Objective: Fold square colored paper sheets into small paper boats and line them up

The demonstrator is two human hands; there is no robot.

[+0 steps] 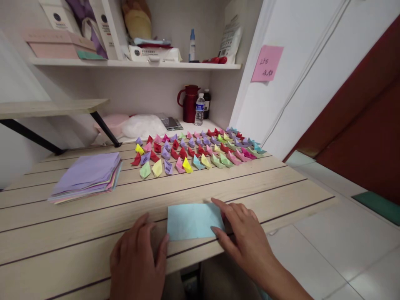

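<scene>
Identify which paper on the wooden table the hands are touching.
The single light blue paper sheet at the near edge: the right hand presses its right side, the left hand meets its left edge. The lilac-topped pastel paper stack lies apart.

A wooden table (250,183) stands on pale floor tiles (343,246)

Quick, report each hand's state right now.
Left hand: open, palm down on the table, thumb at the left edge of the light blue paper.
Right hand: open, gripping nothing, fingers flat on the paper's right edge.
</scene>
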